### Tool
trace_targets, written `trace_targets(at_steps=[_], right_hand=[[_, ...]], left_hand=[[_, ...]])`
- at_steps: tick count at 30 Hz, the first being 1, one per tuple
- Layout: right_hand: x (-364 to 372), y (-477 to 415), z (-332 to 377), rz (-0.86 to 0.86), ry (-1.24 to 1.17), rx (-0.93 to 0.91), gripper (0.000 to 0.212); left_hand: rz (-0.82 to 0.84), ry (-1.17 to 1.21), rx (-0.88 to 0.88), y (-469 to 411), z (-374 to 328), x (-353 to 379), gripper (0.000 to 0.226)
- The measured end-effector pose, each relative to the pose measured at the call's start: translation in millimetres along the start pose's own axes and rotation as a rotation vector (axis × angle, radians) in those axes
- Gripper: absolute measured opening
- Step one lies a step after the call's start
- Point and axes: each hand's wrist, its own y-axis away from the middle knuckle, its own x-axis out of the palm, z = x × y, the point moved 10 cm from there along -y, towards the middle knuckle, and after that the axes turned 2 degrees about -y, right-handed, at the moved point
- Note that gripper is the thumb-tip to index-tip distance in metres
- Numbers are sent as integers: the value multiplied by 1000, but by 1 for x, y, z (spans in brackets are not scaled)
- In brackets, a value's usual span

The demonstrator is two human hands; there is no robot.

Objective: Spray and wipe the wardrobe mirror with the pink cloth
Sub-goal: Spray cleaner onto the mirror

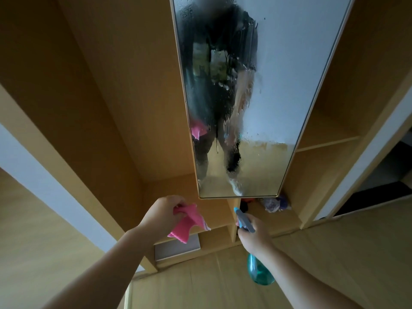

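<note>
Gripping a crumpled pink cloth (189, 221) in the left hand (163, 214), fingers curled round it, just below the bottom-left corner of the tall, thin-framed wardrobe mirror (278, 63). Clasping a translucent teal plastic spray bottle with a blue trigger head (259, 270) in the right hand (254, 234), below the mirror's bottom edge, nozzle tilted up toward the glass. Misted and beaded from top to bottom, with dark runs trickling down mid-glass. Probably ready for wiping.

Beware of drips reaching the light wooden shelf (283, 221) and the small bundled items (274, 204) under the mirror, through delay or extra spraying. Expect streaks from wiping with the cloth bunched rather than spread flat. Keep the bottle clear of the frame.
</note>
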Motion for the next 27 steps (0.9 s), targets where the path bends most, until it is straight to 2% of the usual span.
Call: trace_targets(at_steps=[7,17,23,27], right_hand=[[-8,-1,-6,-38,-29,49,11],[-65,0,-33,-172,-134,156,31],[-94,1,-52,-216,-157,199,27],[-109,3,-60,-277,-169,201,13]], left_hand=[[8,4,3,-2,-4,2,18],[46,11,57,-17,-36,18,20],[89,-25,79,-30,-62,36,16],[104,-24,79,-37,-74,43,22]])
